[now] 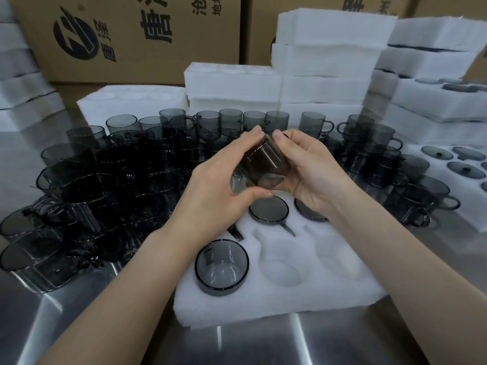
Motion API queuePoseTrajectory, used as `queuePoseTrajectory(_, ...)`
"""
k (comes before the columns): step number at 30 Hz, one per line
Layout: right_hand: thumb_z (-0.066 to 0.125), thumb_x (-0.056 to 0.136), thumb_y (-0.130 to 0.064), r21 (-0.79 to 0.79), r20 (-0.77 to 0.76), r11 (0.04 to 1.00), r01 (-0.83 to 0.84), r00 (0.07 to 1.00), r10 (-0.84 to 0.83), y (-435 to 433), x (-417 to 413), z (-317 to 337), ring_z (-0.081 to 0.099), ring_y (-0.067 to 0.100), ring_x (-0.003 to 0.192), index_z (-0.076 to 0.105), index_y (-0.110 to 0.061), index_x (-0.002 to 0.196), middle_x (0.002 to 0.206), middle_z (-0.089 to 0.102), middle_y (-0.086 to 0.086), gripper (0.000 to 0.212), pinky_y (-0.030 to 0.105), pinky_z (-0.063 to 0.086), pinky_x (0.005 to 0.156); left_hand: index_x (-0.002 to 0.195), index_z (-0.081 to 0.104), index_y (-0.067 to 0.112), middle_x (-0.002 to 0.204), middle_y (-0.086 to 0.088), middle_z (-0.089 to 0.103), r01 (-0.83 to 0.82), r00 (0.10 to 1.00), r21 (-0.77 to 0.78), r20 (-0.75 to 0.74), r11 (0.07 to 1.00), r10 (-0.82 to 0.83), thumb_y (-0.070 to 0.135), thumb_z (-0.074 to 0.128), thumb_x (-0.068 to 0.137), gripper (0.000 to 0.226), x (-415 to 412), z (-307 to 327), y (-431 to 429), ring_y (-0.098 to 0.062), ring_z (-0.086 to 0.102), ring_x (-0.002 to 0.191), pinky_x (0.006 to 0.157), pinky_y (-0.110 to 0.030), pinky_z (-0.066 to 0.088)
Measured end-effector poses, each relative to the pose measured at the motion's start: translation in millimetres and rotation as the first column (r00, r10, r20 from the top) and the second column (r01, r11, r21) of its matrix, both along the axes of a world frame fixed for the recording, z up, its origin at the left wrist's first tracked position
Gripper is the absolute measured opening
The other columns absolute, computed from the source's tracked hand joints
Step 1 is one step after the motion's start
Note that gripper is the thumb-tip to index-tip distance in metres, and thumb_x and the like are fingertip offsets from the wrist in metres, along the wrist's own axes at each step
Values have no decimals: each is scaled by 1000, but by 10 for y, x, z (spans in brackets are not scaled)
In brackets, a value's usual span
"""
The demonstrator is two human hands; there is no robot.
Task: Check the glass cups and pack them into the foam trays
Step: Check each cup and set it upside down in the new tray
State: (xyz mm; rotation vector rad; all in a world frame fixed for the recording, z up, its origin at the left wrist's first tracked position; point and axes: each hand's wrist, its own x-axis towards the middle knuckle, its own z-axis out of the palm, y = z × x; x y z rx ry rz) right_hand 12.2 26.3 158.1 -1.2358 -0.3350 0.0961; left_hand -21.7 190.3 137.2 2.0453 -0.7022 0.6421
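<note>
Brushed steel forms the counter, its near edge catching streaks of light. Just beyond that edge lies a white foam tray with round pockets cut into it. Its near-left pocket holds a smoked-glass cup, upright with the mouth facing up, and two further pockets open beside it to the right. In the tray's far row a second cup sits in the middle pocket, its handle lying in a slot that points toward the near edge. A third cup shows only in part under the right wrist.

Above that far row both bare hands meet around one tilted cup, held over the tray. The left hand has its grip closed on the glass, thumb under the lower rim and fingers curled over the top. The right hand grips the other side, thumb at the upper edge and palm cupped behind the wall of the cup.

Loose cups crowd the counter to the left of the tray, dark where they overlap, and run on behind the hands. More handled cups stand to the right. Past those, another foam piece carries round glass lids lying in its pockets.

Farther back, foam stacks rise in white blocks across the middle and right, with a few more at the far left. Cardboard boxes printed in black close off the back.
</note>
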Motion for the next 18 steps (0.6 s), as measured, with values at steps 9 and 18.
queuePoseTrajectory(9,51,97,-22,169,-59,984,-56,996,67,-36,55,19,67,20,82,65,-11,80,81,68,4,25,48,58,76,132,51,14,122,8,50,-141,985,11,102,990,139,4,72,72,65,35,-3,6,-14,49,118,103,-20,36)
queuePoseTrajectory(18,69,74,-13,-120,24,978,-168,985,172,-11,9,-72,68,25,88,56,-9,121,103,70,16,49,38,59,72,146,39,24,132,6,56,-50,994,-38,-99,998,46,-2,70,78,79,59,-7,35,-5,51,123,105,-17,38)
